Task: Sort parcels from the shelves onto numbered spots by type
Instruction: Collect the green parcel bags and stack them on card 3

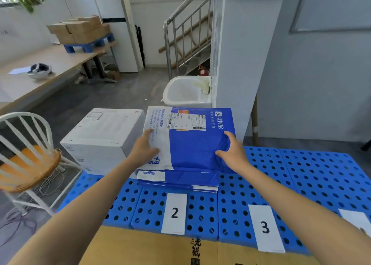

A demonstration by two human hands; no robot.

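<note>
Our left grip (145, 148) was clamped on the white edge of a blue-and-white mailer bag (192, 144), thumb lying on top and the other fingers hidden beneath. Our right grip (232, 152) was clamped on the bag's blue side, thumb over the top face and fingers tucked at the edge. Between the two grips the bag was held roughly flat, label side up, with its far end raised a little.

Directly under it lay a low stack of similar blue-and-white mailers (180, 179); we could not tell whether the held bag touched the stack. The stack sat on a blue perforated pallet (301, 174), just behind a white card marked 2 (174, 213). A card marked 3 (265, 227) lay to its right, with bare pallet behind it. A large white box (100, 136) stood just left of the stack.

Flat brown cardboard (140, 248) lay against the pallet's near edge. Further left stood a white spindle-back chair (24, 144) with an orange seat. Beyond were a white basin (186, 92), a metal-railed staircase (188, 27), and a long wooden counter (60, 59) carrying brown cartons (80, 29).
</note>
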